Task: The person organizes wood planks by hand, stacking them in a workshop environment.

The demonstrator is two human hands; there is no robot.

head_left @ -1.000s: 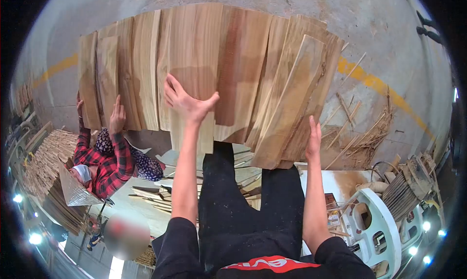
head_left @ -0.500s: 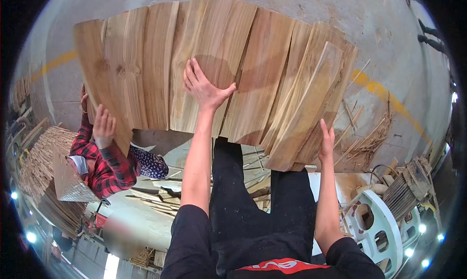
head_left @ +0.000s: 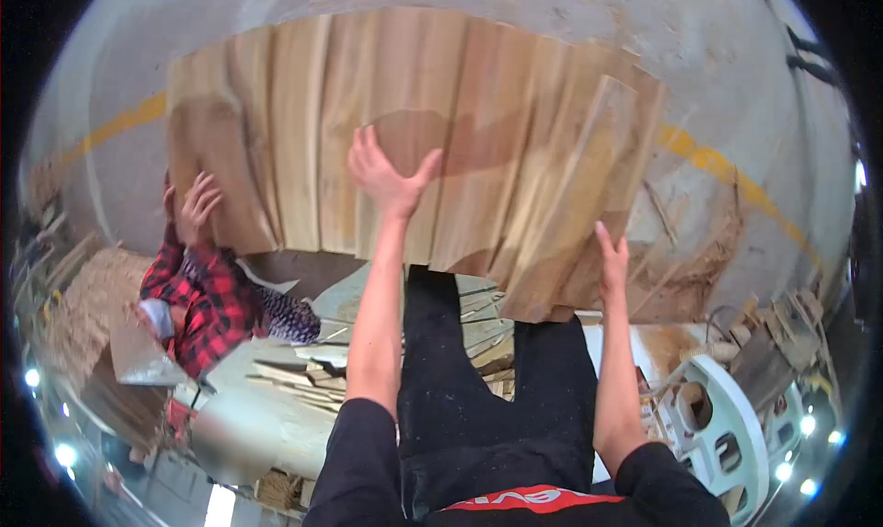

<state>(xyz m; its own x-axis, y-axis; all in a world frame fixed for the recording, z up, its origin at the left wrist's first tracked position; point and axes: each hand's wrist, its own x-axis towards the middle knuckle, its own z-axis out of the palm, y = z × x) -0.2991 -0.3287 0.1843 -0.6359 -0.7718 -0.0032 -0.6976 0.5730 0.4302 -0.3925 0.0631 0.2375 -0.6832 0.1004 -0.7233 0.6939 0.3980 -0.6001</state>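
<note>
A wide row of wooden boards (head_left: 405,76) lies side by side in front of me, a little blurred. Near its middle, my left hand (head_left: 391,173) rests on the boards with thumb and fingers spread. My right hand (head_left: 613,256) is at the right end of the row, its fingers stretched up along the edge of the outermost boards. One loose board (head_left: 570,196) lies slanted on top at the right. At the left end, a co-worker's hands (head_left: 200,205) touch the leftmost board (head_left: 221,150).
A co-worker in a red checked shirt (head_left: 216,311) and a conical hat stands at the left. Wood scraps (head_left: 685,260) lie on the floor at the right, near a pale green machine frame (head_left: 736,417). More wood strips (head_left: 299,384) lie below the boards.
The leftmost board has shifted right against the row, and the co-worker's hands have moved with it. My left hand has hardly moved; my right hand is slightly lower and further left.
</note>
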